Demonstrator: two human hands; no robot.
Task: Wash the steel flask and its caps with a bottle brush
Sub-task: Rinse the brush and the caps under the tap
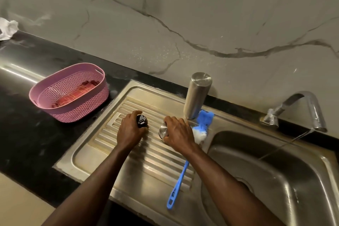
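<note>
On my feed, left to right: one pink perforated plastic basket (69, 95) on the black desk (27, 115), holding one folded red cloth (73, 95). One ribbed steel drainboard (102, 145) carries everything else. Left hand (129, 132), grip closed around one black inner cap (141, 121) set on the ribs. Right hand (178, 135), grip cupped over one round steel cap (163, 131). One steel flask (197, 95), cylindrical, brushed, stands inverted at 12 o'clock of the right hand, long axis vertical. One blue bottle brush (180, 176) lies flat, bristles toward 1 o'clock, handle toward 7. One basin (275, 180); one tap (300, 110) running.
</note>
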